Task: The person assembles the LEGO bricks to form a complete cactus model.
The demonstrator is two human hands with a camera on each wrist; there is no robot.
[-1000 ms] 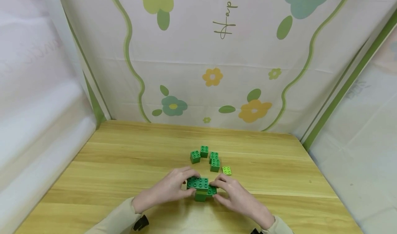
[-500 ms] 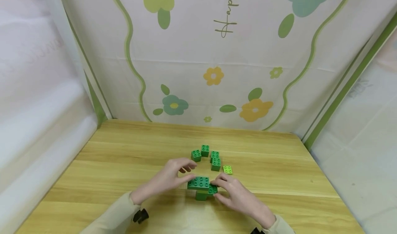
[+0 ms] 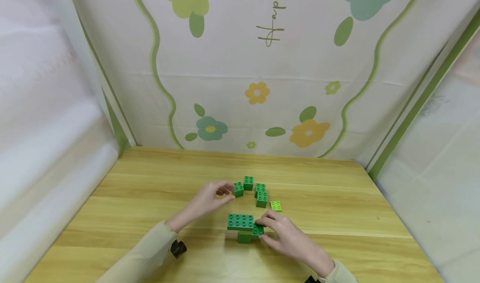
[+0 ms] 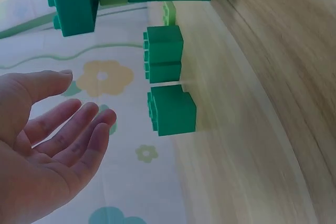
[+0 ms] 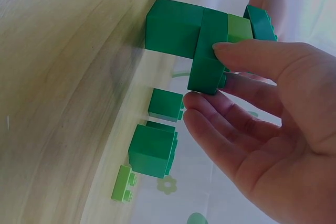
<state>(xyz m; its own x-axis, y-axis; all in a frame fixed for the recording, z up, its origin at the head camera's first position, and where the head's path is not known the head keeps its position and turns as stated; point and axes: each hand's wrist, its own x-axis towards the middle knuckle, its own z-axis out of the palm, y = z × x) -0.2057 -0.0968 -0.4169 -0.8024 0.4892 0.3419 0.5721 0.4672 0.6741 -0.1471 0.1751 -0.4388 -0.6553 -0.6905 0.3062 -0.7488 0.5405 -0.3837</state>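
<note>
My right hand [image 3: 286, 237] pinches the jutting dark green brick [image 5: 209, 61] of a small toy-brick stack [image 3: 240, 221], thumb on one side and fingers on the other. The stack stands upright on the table, with a long studded brick on top and a light green layer beneath it. My left hand [image 3: 208, 199] is held off the table behind and left of the stack, fingers loosely bent, holding nothing. Its fingertips are close to the leftmost loose green brick [image 3: 238, 189]; in the left wrist view a gap shows between the hand and the loose bricks [image 4: 176, 111].
Beside the leftmost brick sits another green brick [image 3: 248, 183]. Two more green bricks [image 3: 261, 199] stand close together to the right, followed by a flat lime brick [image 3: 276, 206]. A flowered white cloth [image 3: 232, 66] rises behind the wooden table [image 3: 157, 170].
My left hand has let go of the stack's top brick and moved away from me, up to the leftmost loose brick. My right hand keeps its grip on the stack.
</note>
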